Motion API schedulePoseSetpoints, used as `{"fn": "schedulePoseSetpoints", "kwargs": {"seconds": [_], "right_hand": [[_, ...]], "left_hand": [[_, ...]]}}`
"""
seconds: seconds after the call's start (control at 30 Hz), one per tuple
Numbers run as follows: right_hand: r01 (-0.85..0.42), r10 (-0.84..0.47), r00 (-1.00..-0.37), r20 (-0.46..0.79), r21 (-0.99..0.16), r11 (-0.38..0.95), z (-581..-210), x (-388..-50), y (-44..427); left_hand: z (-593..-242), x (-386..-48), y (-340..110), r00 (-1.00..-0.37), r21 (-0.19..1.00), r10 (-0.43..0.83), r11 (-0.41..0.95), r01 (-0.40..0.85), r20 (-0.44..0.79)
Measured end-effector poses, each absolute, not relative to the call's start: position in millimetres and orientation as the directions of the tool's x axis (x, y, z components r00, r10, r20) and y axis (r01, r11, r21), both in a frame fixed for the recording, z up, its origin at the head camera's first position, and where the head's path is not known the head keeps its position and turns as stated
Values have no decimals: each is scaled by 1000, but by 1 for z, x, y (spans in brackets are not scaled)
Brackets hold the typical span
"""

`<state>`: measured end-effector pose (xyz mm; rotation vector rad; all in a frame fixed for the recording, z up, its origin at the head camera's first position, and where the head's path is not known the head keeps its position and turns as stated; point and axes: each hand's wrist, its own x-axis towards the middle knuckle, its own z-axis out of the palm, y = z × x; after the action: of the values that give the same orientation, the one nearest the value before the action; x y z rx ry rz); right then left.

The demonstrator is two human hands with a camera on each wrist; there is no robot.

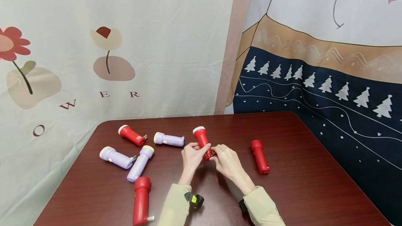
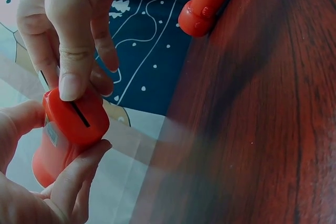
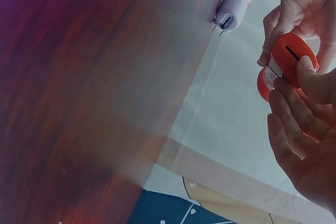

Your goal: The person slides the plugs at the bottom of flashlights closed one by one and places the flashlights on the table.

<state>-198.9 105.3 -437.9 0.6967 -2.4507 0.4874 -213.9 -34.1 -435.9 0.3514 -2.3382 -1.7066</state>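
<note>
Desk [image 1: 298, 166]: dark red-brown, wood grain, rounded far corners. Left side: white-rimmed red flashlight [image 1: 132, 135], prongs out; lilac flashlight [image 1: 169, 140] lying sideways; two more, prong-end lilac [image 1: 117, 158] right at slanted lilac [image 1: 139, 165], contact unclear; near-edge red flashlight [image 1: 141, 198]. Right side: lone red flashlight [image 1: 259, 156].

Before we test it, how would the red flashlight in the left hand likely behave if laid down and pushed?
The red flashlight would probably stay stiff: it looks like hard plastic. Its head, wider than the rest, suggests it may swing in an arc rather than roll straight. Being smooth, it might feel slippery.
</note>
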Motion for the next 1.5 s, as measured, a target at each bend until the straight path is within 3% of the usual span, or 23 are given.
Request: {"fn": "schedulePoseSetpoints", "kwargs": {"seconds": [1.5], "right_hand": [[-544,-361,-726,585,-166,823,-439,-199,104]], "left_hand": [[-436,-213,-31,-934,951,-351,306,-46,67]]}}
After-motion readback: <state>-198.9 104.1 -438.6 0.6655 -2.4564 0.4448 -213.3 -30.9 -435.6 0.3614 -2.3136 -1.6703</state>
